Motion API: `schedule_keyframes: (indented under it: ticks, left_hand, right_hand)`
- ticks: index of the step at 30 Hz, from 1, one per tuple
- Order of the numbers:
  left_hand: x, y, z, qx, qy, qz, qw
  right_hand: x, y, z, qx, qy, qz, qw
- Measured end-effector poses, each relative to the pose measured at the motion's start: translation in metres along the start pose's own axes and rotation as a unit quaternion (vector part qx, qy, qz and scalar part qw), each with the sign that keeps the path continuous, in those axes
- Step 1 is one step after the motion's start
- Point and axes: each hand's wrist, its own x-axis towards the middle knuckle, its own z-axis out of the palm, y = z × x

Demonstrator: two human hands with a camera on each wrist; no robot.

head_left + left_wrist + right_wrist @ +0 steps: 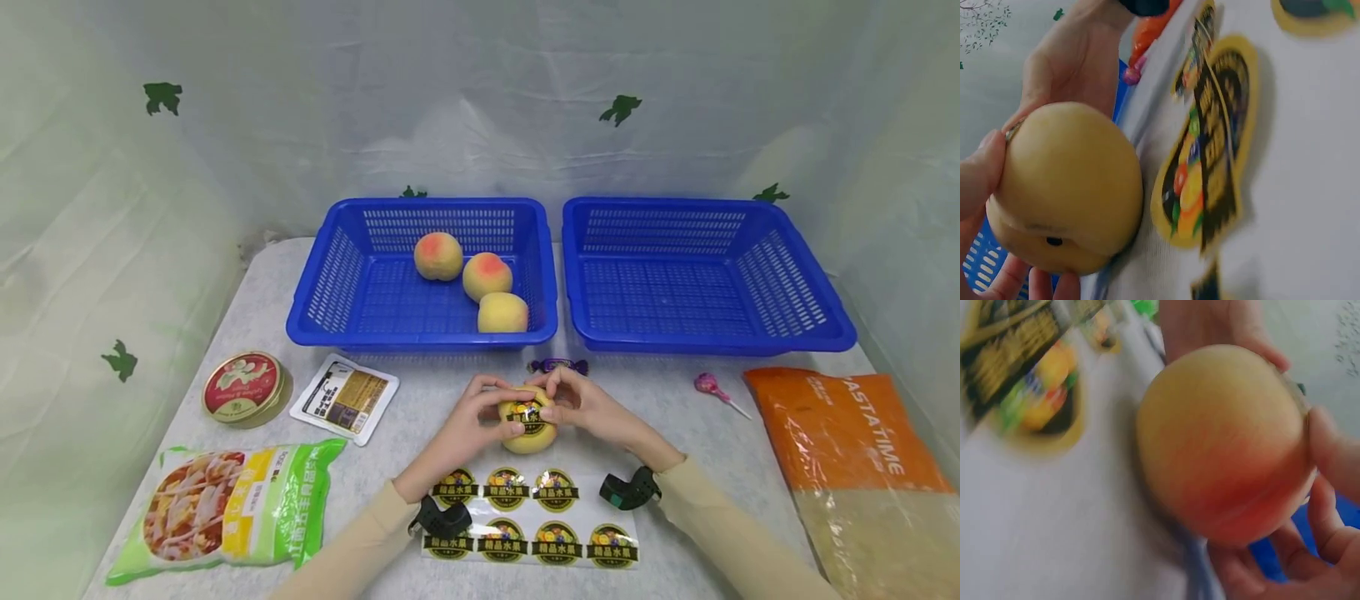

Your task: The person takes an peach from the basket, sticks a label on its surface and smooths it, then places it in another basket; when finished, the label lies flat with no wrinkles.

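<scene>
Currently, three peaches (487, 279) are contained in one blue basket (393, 304); a stickered peach (528, 442) is grasped by left hand (472, 423) and right hand (592, 410).

Sticker sheet (588, 510) says 精品水果 over and over, peach (523, 444) shows 精品水; right-side orange bag (832, 429) reads ASTATIME, left round tin (242, 387) "Lychee".

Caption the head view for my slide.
Left hand and right hand hold a stickered peach beside a sheet of fruit stickers.

Red-blushed yellow peach (1225, 447), black-gold label (529, 418), between hands (476, 417) (592, 410)
</scene>
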Motion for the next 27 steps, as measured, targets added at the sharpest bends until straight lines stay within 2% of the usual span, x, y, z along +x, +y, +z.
schedule_keyframes:
  ticks: [5, 9, 14, 17, 23, 27]
  left_hand:
    - [0.001, -0.005, -0.002, -0.025, -0.01, -0.014, 0.9996]
    - [0.001, -0.007, -0.003, -0.066, -0.014, -0.043, 0.9968]
    - [0.003, -0.004, 0.0, -0.112, 0.012, -0.073, 0.9909]
    - [0.005, -0.001, 0.002, -0.134, 0.029, -0.081, 0.9872]
    - [0.007, 0.002, 0.003, -0.14, 0.039, -0.088, 0.9854]
    - [0.008, 0.005, 0.001, -0.13, 0.02, -0.087, 0.9875]
  right_hand:
    - [0.002, -0.001, -0.002, 0.039, 0.001, 0.024, 0.999]
    - [0.002, -0.003, -0.003, 0.054, -0.013, 0.047, 0.997]
    - [0.005, -0.003, -0.003, 0.11, 0.0, 0.069, 0.992]
    - [0.006, -0.002, -0.003, 0.135, 0.011, 0.075, 0.988]
    - [0.006, -0.002, -0.002, 0.141, 0.02, 0.071, 0.987]
    - [0.004, -0.003, -0.004, 0.119, 0.011, 0.069, 0.99]
